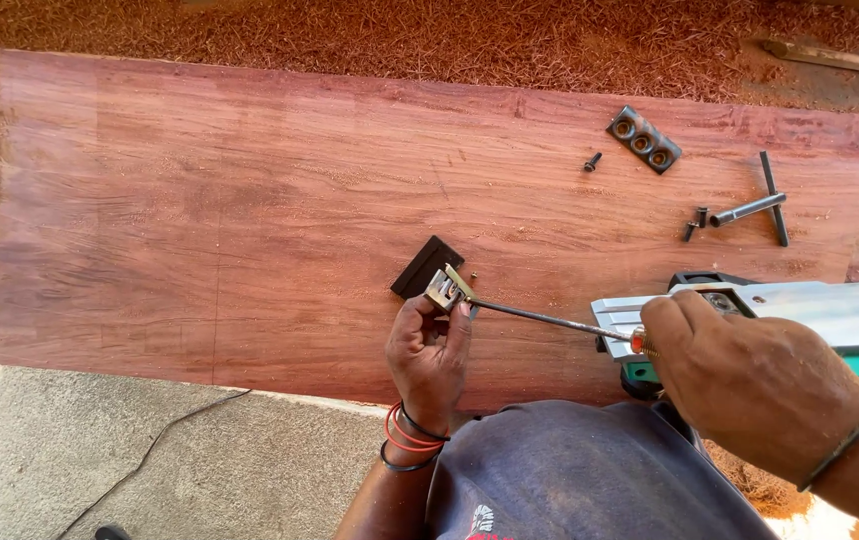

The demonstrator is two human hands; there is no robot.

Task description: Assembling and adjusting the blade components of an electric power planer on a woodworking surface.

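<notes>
My left hand (429,352) pinches a small metal clamp piece (446,288) just above a reddish wooden board (209,220). My right hand (749,380) grips the handle of a screwdriver (549,320), whose thin shaft runs left with its tip against the metal piece. A small black block (423,266) lies on the board right behind the metal piece. Under my right hand sits an electric planer (829,315) with a silver sole and green body.
On the board's far right lie a black plate with three holes (643,139), a loose screw (592,161), two more bolts (695,222) and a T-shaped socket wrench (764,205). Red wood shavings (429,40) cover the ground beyond. A thin cable (149,450) crosses the concrete floor.
</notes>
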